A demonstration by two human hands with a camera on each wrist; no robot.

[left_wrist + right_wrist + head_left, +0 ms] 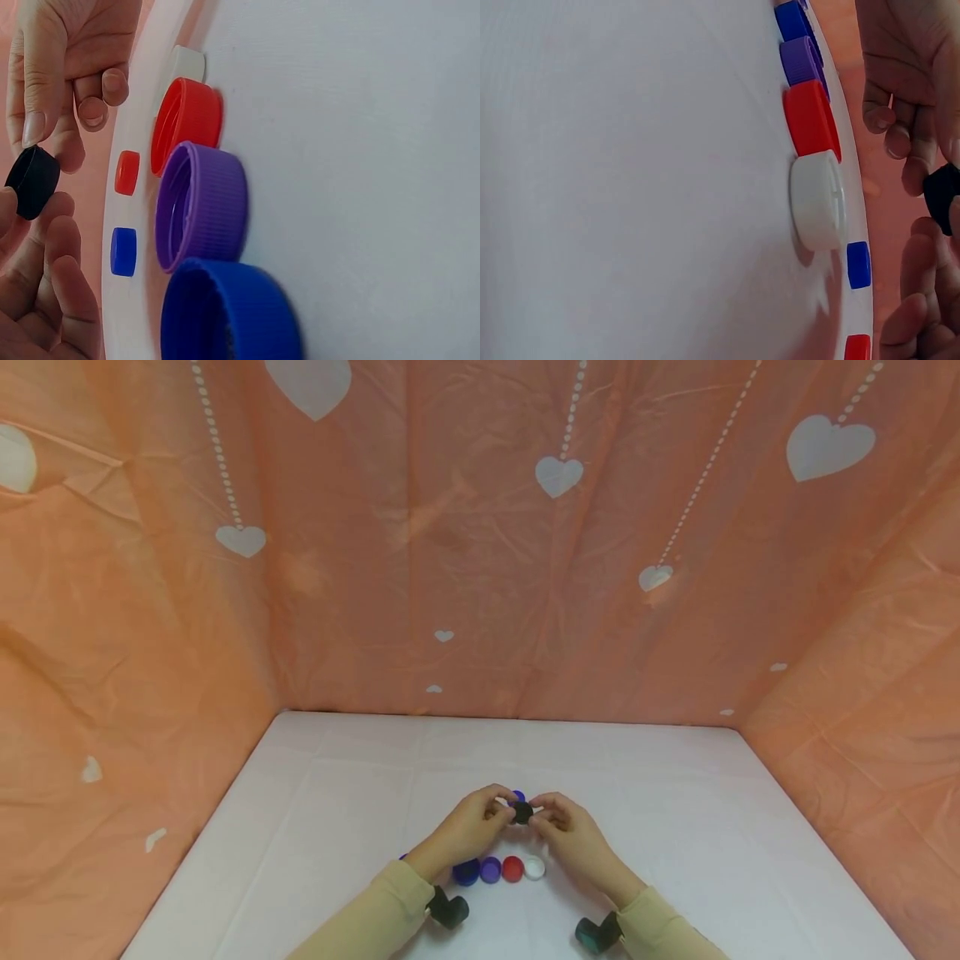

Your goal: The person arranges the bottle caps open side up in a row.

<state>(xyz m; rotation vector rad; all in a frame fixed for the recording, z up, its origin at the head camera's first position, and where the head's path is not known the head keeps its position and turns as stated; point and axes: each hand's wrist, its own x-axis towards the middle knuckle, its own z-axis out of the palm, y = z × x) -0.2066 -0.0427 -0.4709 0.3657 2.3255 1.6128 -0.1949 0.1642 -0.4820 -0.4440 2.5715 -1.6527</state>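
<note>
A small black bottle cap (522, 812) is held up in front of me, pinched from both sides. On its left, my left hand (474, 823) grips the rim between thumb and fingers. My right hand (573, 835) pinches the opposite edge. In the left wrist view the black cap (34, 182) hangs above the table, its side facing the camera. Nearer me lies a row of caps, open side up: a blue cap (466, 872), a purple cap (491, 869), a red cap (513, 868) and a white cap (534, 867).
Beyond the row lie a smaller blue cap (124, 252) and a smaller red cap (127, 173). A sliver of something blue (403, 857) shows behind my left forearm. Orange cloth (480, 568) with hearts surrounds the white table (660, 793). Each wrist carries a dark camera mount (448, 910).
</note>
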